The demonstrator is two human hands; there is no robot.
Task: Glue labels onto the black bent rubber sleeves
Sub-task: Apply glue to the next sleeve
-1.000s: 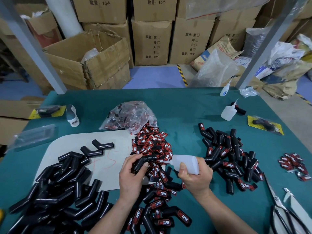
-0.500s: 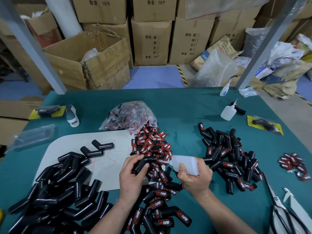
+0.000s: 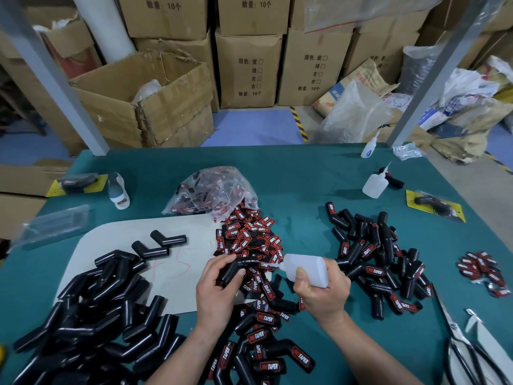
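Hands half hide what they grip: left hand (image 3: pixel 215 290) a sleeve (image 3: pixel 238 266), right hand (image 3: pixel 324 293) a glue bottle (image 3: pixel 305 266).

The green table (image 3: pixel 291 173) carries a white board (image 3: pixel 116 240) at near left. Scissors (image 3: pixel 458 337) lie at the near right edge. One yellow card pack (image 3: pixel 77 183) lies at far left, a second card pack (image 3: pixel 434 205) at right. A clear packet (image 3: pixel 52 226) lies at the left edge. A grey-and-white item (image 3: pixel 118 190), possibly a small tool, stands beside the left pack. Beyond the table: an open cardboard box (image 3: pixel 144 98) at left, stacked boxes (image 3: pixel 249 68) behind, a plastic bag (image 3: pixel 352 118) at right.
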